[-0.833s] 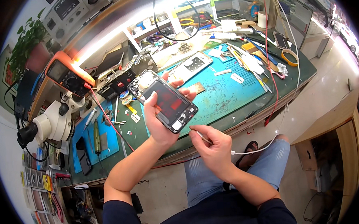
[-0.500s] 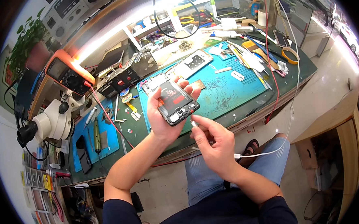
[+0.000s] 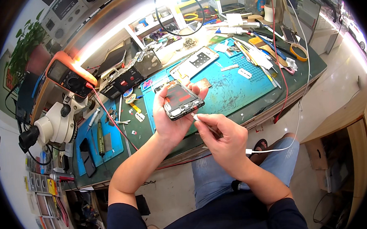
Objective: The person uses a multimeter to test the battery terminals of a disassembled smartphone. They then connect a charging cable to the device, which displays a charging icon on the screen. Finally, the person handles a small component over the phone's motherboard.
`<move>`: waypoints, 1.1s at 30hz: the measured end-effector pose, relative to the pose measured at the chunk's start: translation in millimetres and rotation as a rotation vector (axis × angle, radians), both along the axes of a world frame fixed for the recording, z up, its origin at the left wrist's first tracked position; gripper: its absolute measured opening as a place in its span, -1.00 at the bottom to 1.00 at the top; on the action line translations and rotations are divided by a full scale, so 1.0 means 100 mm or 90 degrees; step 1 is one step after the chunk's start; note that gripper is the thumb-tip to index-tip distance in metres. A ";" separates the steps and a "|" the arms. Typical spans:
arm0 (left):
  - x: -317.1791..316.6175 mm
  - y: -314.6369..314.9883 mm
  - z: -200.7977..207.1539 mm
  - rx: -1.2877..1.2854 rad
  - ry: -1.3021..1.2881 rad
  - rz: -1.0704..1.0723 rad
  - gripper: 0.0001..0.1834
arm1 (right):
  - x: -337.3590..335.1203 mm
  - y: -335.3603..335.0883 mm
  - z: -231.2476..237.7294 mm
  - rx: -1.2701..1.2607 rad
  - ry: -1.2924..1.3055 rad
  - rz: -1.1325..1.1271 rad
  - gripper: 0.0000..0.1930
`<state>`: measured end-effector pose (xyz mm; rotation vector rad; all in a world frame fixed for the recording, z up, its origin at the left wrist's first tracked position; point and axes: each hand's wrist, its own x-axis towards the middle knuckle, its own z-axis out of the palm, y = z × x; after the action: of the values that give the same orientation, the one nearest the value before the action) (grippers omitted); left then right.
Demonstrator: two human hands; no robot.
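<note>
My left hand [image 3: 167, 120] holds an opened phone [image 3: 179, 101] from below, thumb on one edge and fingertips curled over the other. Its back cover is off, showing a black battery with red marks. My right hand [image 3: 225, 133] is closed in a pinch on a small pale plug [image 3: 195, 117] at the phone's near bottom edge. Whether the plug is in the port cannot be made out. A white charging cable [image 3: 272, 150] trails from a white connector by the right palm; the fingers hide what joins it to the plug.
A blue repair mat [image 3: 232, 99] carries a white phone frame [image 3: 197, 63], tweezers and brushes. To the left are an orange multimeter [image 3: 68, 75], a microscope [image 3: 53, 124], a green-handled tool [image 3: 100, 139] and a dark phone [image 3: 87, 157]. A red wire [image 3: 279, 68] hangs at the right.
The phone has tilted, its bottom edge rising and turning toward me. My right hand has moved slightly to the right, and the plug now sits closer against the phone's bottom edge.
</note>
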<state>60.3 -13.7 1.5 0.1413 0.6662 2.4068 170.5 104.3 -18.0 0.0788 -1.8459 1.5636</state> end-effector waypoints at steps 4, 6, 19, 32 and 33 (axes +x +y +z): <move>-0.03 -0.02 -0.04 0.007 -0.002 -0.021 -0.37 | -0.01 0.00 0.02 0.008 0.005 -0.008 -0.82; -0.05 -0.03 -0.07 0.015 0.001 -0.042 -0.34 | -0.01 0.01 0.04 0.016 0.008 -0.012 -0.83; -0.06 -0.01 -0.10 0.062 0.078 0.024 -0.37 | -0.04 0.07 0.08 0.142 0.071 -0.058 -0.81; 0.04 0.05 -0.01 -0.041 0.356 0.221 -0.32 | -0.08 0.12 -0.03 0.302 0.165 -0.121 -0.78; 0.04 0.06 -0.02 -0.018 0.366 0.206 -0.32 | -0.08 0.13 -0.04 0.299 0.171 -0.118 -0.78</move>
<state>63.9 -7.9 -0.8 0.7882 1.0436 2.6750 162.6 116.8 -22.3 0.3076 -1.9030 0.9235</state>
